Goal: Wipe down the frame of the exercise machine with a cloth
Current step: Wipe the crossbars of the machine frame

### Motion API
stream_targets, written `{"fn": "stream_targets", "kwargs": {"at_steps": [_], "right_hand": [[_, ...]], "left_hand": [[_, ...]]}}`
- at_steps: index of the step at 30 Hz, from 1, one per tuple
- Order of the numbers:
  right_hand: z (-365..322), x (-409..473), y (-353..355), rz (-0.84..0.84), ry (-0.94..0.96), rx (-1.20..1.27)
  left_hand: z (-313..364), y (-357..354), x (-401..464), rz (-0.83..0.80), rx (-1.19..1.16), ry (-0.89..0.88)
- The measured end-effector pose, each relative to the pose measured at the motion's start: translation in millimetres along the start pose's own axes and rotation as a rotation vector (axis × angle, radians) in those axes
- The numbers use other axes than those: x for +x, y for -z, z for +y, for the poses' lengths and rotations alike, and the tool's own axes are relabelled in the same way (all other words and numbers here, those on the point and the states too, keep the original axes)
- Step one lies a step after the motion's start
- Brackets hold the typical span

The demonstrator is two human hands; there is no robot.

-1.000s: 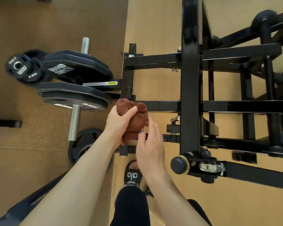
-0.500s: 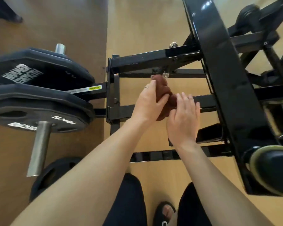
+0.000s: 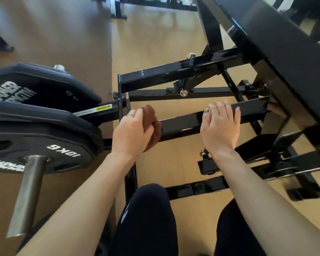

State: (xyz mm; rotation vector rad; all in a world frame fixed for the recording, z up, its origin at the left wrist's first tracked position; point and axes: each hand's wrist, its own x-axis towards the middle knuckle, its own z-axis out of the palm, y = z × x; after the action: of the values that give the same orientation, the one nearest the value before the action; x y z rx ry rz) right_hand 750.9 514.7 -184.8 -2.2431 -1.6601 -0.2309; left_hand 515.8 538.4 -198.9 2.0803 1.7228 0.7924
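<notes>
The black steel frame [image 3: 181,124] of the exercise machine fills the middle and right of the head view. My left hand [image 3: 131,133] grips a bunched brown cloth [image 3: 152,124] and holds it against the left end of a horizontal frame bar. My right hand [image 3: 219,126] lies on the same bar farther right, its fingers draped over the top edge. Most of the cloth is hidden behind my left hand.
Black weight plates [image 3: 44,126] marked 10 KG sit on a steel peg [image 3: 26,196] at the left. A padded black beam [image 3: 284,58] slants across the upper right. More frame bars [image 3: 183,72] cross behind. My knees [image 3: 146,218] are at the bottom, over tan flooring.
My view has dropped closer to the frame. My right hand left the cloth and moved right onto the bar. My left hand brought the cloth down to the bar's left end.
</notes>
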Motion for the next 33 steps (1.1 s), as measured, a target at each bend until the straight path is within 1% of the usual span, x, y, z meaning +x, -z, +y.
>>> {"fn": "stream_targets", "kwargs": {"at_steps": [2,4,7,10,12,15,19,22,24,27,28,29,30,31,33], "right_hand": [[-1.6,-1.0,1.7,-0.012,-0.006,0.005],[-1.2,-0.3,2.4,-0.018,-0.011,0.027],[1.4,1.7,1.2,-0.024,-0.016,0.072],[4.4,3.3,-2.6,-0.026,-0.028,0.103],[7.8,3.7,-3.6,-0.031,-0.03,0.112],[10.8,3.0,-2.8,-0.071,-0.015,0.134],[9.2,3.3,-0.5,-0.088,-0.025,0.146],[6.3,2.4,3.6,-0.116,-0.058,0.208],[5.3,3.8,6.1,-0.135,-0.082,0.255],[8.0,7.3,13.0,-0.19,-0.091,0.4],[11.4,7.1,16.5,-0.19,-0.096,0.475],[17.4,6.6,20.2,-0.156,-0.104,0.521],[25.0,6.7,23.8,-0.104,-0.123,0.51],[33.1,6.2,26.6,-0.063,-0.152,0.448],[47.1,4.7,29.0,-0.086,-0.165,0.25]], "left_hand": [[-3.5,1.5,1.5,-0.005,0.03,0.046],[5.5,-4.5,8.7,-0.012,0.019,0.04],[36.3,-22.8,26.9,-0.037,-0.025,-0.045],[81.2,-44.2,41.6,-0.061,-0.03,-0.139],[95.2,-50.3,42.5,-0.083,-0.05,-0.178],[69.3,-38.6,31.3,-0.116,-0.102,-0.189],[10.2,-11.0,12.0,-0.12,-0.143,-0.074],[1.7,-6.5,11.7,-0.1,-0.118,-0.023],[19.2,-14.6,22.3,-0.108,-0.114,-0.059],[72.9,-43.2,45.0,-0.152,-0.114,-0.207],[94.0,-54.0,52.0,-0.16,-0.114,-0.259],[114.2,-62.9,58.1,-0.165,-0.123,-0.3],[130.8,-69.2,63.3,-0.17,-0.135,-0.327],[141.8,-73.1,66.9,-0.175,-0.144,-0.345],[145.9,-74.4,69.0,-0.193,-0.155,-0.357]]}}
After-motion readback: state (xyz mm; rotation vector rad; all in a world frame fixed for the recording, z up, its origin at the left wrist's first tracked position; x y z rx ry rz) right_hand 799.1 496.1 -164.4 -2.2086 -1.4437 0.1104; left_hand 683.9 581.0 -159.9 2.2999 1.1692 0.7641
